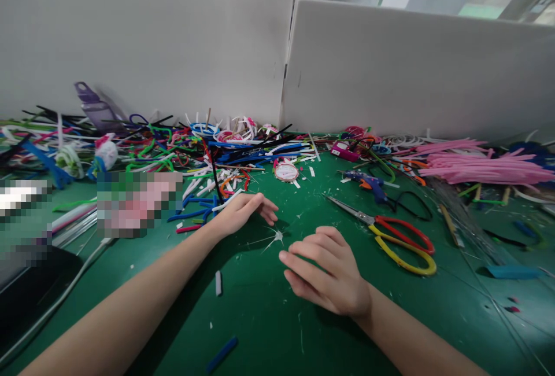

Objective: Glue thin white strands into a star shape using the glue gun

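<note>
My left hand [241,212] lies on the green table [269,318] with its fingers stretched forward, holding nothing. Its fingertips point toward a small splat of dried white glue [274,238]. My right hand [327,271] rests just right of that splat, fingers loosely curled and apart, nothing visible in them. A heap of coloured pipe cleaners [208,156] lies right behind my left hand. Scissors with red and yellow handles [392,237] lie to the right of my right hand.
A blue glue gun [368,183] and a bundle of pink pipe cleaners [481,166] lie at the back right. A purple bottle [96,107] stands at the back left. White partition boards [390,69] close the far edge. A black object [34,289] and a white cable [65,289] sit at left.
</note>
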The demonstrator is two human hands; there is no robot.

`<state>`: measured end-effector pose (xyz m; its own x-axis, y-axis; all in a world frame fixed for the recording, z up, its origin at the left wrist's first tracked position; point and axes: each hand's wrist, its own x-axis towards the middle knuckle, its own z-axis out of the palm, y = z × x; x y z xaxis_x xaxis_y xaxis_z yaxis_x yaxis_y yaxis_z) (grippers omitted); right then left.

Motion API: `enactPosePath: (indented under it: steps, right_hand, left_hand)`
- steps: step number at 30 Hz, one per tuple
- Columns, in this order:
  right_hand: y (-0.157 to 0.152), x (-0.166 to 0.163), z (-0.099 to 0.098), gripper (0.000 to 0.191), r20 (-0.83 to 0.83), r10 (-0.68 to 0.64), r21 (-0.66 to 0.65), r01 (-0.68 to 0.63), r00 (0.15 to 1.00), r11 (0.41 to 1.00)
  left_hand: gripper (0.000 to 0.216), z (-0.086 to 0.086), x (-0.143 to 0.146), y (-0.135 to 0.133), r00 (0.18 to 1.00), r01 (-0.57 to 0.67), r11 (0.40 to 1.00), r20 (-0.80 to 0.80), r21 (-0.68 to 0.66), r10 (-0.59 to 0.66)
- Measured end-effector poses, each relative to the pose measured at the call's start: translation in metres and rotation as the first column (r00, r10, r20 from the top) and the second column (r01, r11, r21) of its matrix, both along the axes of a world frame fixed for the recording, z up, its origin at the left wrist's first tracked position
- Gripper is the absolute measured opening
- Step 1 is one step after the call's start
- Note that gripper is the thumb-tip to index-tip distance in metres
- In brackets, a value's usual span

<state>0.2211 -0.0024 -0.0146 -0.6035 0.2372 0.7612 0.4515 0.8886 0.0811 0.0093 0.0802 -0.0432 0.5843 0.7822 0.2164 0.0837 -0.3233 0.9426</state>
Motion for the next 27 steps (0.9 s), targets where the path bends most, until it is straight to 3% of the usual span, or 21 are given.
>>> enactPosePath:
  steps: [13, 27]
  right_hand:
    - [0.0000, -0.0015, -0.0039, 0.021, -0.006, 0.027, -0.011, -0.027, 1.000, 1.000]
    - [0.0005, -0.0013, -0.0049, 0.020, -0.015, 0.033, -0.015, -0.033, 0.999, 0.999]
  left_hand:
    - [0.046, 0.0020, 0.0000, -0.0027, 0.998, -0.012, 0.995, 0.055, -0.103, 0.018]
    - [0.048, 0.0032, 0.0022, -0.0023, 1.000, -0.007, 0.998, 0.030, -0.066, 0.009]
